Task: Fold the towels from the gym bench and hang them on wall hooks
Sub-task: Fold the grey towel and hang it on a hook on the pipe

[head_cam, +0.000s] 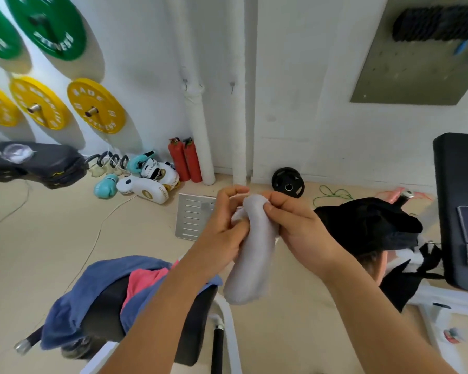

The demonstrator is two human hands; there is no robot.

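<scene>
Two hands (222, 225) (292, 225) showed, with three towels: one white (250, 255), one blue (92, 290), one pink (143, 279). On the wall hung two green plates (52, 25), three yellow plates (96, 106) and two hooks (185, 82). Two red extinguishers (185, 160) stood on the floor

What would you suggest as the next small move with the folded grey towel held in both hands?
Probably lift it toward a wall hook. The grey towel already hangs folded, its top pinched by the left hand and right hand, and both hooks look bare. The blue towel waits on the bench.
</scene>
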